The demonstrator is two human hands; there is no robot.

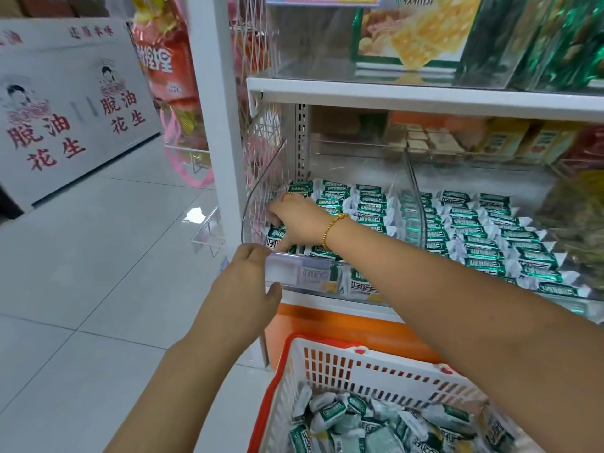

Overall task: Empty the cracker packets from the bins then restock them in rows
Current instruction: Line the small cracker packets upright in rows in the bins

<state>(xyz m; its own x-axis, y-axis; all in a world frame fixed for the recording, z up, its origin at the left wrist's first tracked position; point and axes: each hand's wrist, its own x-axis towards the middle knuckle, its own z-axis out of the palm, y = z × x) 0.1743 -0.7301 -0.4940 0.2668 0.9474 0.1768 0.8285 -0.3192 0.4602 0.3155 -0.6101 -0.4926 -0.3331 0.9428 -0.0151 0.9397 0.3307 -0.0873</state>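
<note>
"What's closest?"

"A basket (327, 362) with an orange rim and white slatted walls. Loose cracker packets (359, 423) are heaped inside it."

"And the hands?"

"The left hand (248, 282) clamps the front edge of the left bin (304, 269), fingers hooked over the top and thumb underneath. The right hand (297, 220), with a gold bead bracelet (331, 227) on the wrist, reaches over that edge into the bin. Its fingers are bent down onto the packets by the left wall. I can't tell whether it pinches one or only presses on them."

"Where are the other crackers?"

"Green-and-white packets (366, 201) lie in rows across the left bin behind the hand. Past the clear divider (415, 207), the right bin (474, 178) holds rows of them too."

"Farther off?"

"A white shelf (425, 96) above carries boxes (408, 34). Far left, a white board (65, 109) with red characters stands on the tiled floor (98, 256)."
</note>
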